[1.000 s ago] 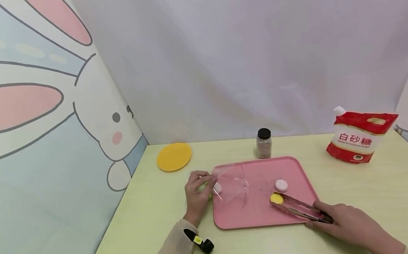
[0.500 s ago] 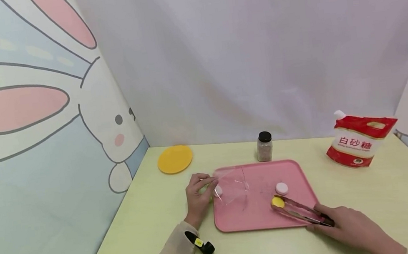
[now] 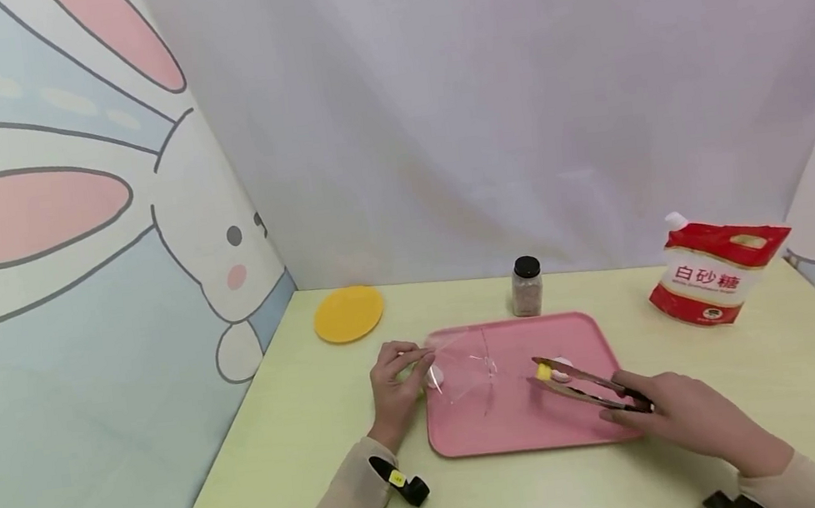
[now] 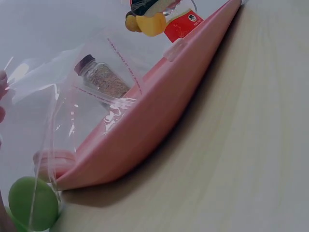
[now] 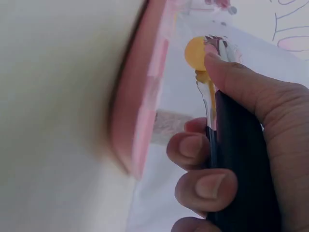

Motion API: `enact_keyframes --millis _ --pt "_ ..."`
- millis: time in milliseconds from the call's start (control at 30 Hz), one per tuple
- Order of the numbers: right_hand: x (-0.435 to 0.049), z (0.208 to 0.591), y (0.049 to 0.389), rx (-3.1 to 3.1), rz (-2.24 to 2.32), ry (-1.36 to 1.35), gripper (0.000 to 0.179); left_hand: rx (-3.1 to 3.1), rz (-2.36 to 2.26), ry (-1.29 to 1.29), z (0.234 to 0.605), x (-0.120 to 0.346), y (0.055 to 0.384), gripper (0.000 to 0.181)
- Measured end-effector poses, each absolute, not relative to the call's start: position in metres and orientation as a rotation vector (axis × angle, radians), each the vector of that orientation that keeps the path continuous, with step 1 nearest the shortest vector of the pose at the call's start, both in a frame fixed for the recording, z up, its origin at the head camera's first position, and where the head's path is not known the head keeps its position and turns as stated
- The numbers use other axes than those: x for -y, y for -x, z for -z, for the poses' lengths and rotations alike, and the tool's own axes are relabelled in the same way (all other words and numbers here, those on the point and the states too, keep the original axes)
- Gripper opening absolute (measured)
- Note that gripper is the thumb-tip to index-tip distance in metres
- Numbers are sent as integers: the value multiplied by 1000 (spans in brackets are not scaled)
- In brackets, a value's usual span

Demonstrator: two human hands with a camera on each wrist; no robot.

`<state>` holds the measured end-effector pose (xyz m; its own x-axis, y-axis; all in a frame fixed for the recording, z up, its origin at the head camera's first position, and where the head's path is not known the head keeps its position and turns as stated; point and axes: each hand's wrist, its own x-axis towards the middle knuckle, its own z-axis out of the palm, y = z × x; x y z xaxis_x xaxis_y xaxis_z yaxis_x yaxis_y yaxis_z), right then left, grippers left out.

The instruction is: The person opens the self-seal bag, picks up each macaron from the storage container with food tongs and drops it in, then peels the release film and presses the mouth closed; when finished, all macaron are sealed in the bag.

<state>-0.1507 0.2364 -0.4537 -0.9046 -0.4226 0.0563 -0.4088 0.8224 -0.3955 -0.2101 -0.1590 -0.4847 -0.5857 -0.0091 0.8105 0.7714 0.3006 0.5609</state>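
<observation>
My left hand pinches the edge of a clear plastic bag, which spreads over the left part of the pink tray. In the left wrist view a green macaron and a pink macaron show at the lower left, overlapped by the bag's film. My right hand grips tongs by their black handles. Between the tong tips is a yellow macaron, seen edge-on and held over the tray. Another pale pink macaron lies behind the tongs, partly hidden by them.
A jar with a black lid stands just behind the tray. At the back left lies a yellow round plate. The red and white sugar pouch is at the right, and a pale curtain hangs behind the table.
The tongs, in my right hand, have lifted the yellow macaron from the tray and moved slightly away from me and left, tipping it onto its edge. My left hand and the bag have stayed put.
</observation>
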Motion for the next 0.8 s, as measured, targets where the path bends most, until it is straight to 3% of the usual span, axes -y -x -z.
enact_keyframes --millis 500,800 --pt "-150 441 226 -2877 578 1007 33 1813 1353 707 485 159 213 15" --pt "-104 444 244 -2861 618 1085 31 1818 1334 691 498 161 221 14"
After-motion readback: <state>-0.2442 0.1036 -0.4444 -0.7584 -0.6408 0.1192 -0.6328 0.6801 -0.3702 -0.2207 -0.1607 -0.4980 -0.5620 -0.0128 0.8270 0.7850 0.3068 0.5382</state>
